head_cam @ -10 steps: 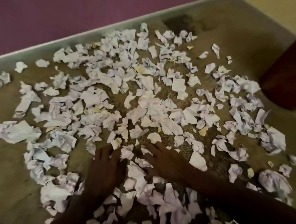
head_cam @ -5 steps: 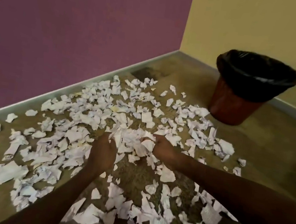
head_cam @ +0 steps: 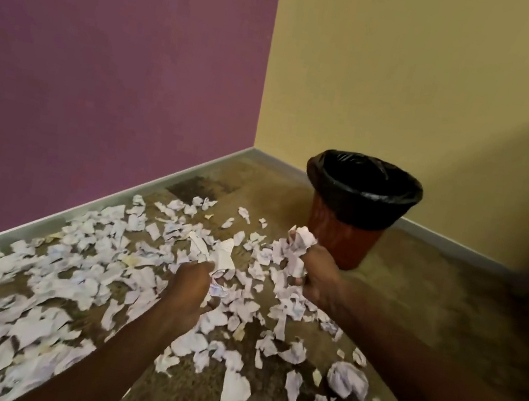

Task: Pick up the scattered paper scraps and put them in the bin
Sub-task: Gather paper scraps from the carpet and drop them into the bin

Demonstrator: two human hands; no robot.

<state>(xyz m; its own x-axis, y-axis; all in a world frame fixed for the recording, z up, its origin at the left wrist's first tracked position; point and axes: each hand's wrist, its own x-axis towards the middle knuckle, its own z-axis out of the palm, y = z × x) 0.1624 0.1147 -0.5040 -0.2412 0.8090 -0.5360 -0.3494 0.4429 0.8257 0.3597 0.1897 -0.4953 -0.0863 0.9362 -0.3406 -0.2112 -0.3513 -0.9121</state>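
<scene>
Several white crumpled paper scraps (head_cam: 77,278) lie scattered over the brown carpet. My left hand (head_cam: 190,289) is closed on a bunch of scraps (head_cam: 218,255), raised above the floor at centre. My right hand (head_cam: 319,275) grips a larger wad of scraps (head_cam: 295,247), held higher and just in front of the bin. The bin (head_cam: 343,240) is red-brown with a black liner (head_cam: 364,195) folded over its rim; it stands in the corner, to the right of and beyond both hands. Its inside looks dark.
A purple wall (head_cam: 113,72) runs along the left, a yellow wall (head_cam: 413,85) behind the bin, both with a grey skirting (head_cam: 44,227). A big crumpled paper ball (head_cam: 347,380) lies near my right forearm. Bare carpet (head_cam: 445,315) stretches right of the bin.
Both hands scooped scraps off the floor, closed on them and rose toward the bin. My view tilted up, bringing the bin and the walls into sight.
</scene>
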